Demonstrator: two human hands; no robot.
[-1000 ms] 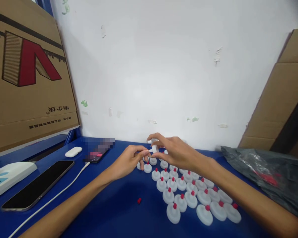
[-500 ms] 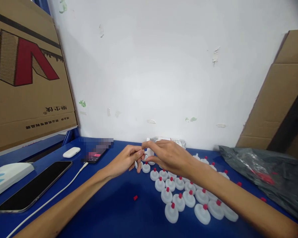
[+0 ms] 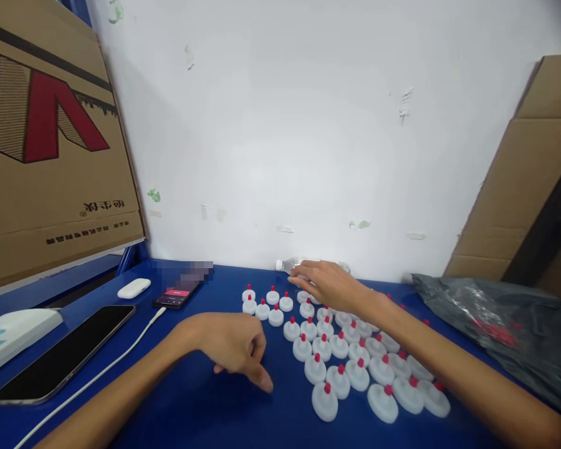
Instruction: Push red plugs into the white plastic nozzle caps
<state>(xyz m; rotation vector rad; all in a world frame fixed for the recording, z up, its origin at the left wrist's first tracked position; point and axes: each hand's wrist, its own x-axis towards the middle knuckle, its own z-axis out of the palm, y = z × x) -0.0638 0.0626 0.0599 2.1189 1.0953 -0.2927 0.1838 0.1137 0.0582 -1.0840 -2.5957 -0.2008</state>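
Note:
Several white round caps (image 3: 325, 400) with red tips stand in rows on the blue table (image 3: 206, 418). My left hand (image 3: 234, 348) rests knuckles-up on the table just left of the rows, fingers curled under, one fingertip pressed to the surface. What is under it is hidden. My right hand (image 3: 330, 285) reaches over the far caps with its fingers stretched out towards the left, low above the back row and next to a clear plastic bottle (image 3: 284, 265) lying by the wall.
A large dark phone (image 3: 60, 352) and a white cable (image 3: 121, 357) lie at left, with a second lit phone (image 3: 175, 296), a white earbud case (image 3: 133, 287) and a white device (image 3: 14, 327). A cardboard box (image 3: 51, 156) stands left, a black bag (image 3: 495, 324) right.
The hands have parted. My left hand dropped towards me onto the spot where a loose red tip lay. My right hand moved back over the far caps; more caps stand at the back left.

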